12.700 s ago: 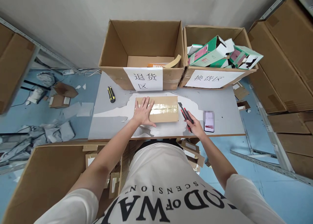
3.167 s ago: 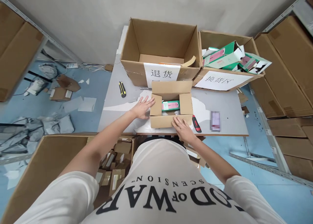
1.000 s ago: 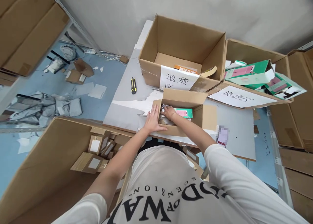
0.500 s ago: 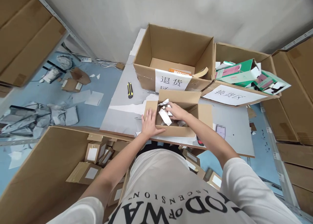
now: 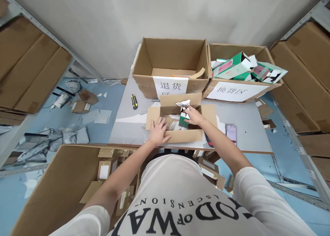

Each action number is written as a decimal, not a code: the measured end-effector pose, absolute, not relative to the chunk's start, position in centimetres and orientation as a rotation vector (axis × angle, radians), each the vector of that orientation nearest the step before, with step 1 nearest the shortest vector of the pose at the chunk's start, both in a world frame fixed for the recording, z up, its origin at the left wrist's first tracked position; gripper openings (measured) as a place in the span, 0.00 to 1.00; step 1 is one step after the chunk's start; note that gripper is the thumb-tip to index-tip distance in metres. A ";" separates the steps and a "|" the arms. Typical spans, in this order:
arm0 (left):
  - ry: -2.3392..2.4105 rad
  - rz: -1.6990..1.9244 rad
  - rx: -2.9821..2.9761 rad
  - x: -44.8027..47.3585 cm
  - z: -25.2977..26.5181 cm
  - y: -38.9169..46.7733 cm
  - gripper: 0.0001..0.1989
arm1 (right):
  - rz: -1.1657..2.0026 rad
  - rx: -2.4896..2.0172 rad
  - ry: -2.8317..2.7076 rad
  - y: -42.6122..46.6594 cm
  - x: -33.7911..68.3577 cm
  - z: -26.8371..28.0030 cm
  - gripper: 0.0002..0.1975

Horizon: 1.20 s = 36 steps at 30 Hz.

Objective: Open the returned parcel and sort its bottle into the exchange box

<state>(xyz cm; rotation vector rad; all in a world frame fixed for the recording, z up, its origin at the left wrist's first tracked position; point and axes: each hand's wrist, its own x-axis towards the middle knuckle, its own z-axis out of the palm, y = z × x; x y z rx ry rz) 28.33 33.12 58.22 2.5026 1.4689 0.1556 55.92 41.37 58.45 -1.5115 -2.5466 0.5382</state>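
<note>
An open cardboard box [image 5: 183, 136] sits at the table's near edge with its flaps folded out. My left hand [image 5: 157, 131] lies with fingers spread on the box's near left corner. Inside the box, my right hand [image 5: 194, 115] grips a small green-and-white carton [image 5: 184, 120], tilted with its torn white end up. Crumpled white paper [image 5: 183, 103] sticks out above the carton. More packing scraps [image 5: 175, 125] lie on the box's floor.
Behind stand a large carton [image 5: 143, 83] with a paper sign and another [image 5: 206, 91] holding several green-and-pink boxes [image 5: 229, 67]. A yellow-black utility knife [image 5: 134, 101] lies left, a phone [image 5: 231, 133] right. A big box [image 5: 69, 174] of parcels stands below left.
The green carton has come into sight in my right hand, lifted partly out of the packing paper. My left hand stays on the box's corner. The camera view has shifted.
</note>
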 end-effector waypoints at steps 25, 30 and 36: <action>1.546 0.112 2.580 29.8 56.9 32.8 0.13 | 0.401 -1.312 -2.507 39.0 55.2 62.5 0.13; 1.569 0.122 2.564 29.9 56.7 33.1 0.14 | 0.381 -1.343 -2.535 39.1 54.9 61.7 0.14; 1.583 0.173 2.539 29.8 56.4 33.7 0.11 | 0.393 -1.373 -2.551 39.3 54.7 61.8 0.15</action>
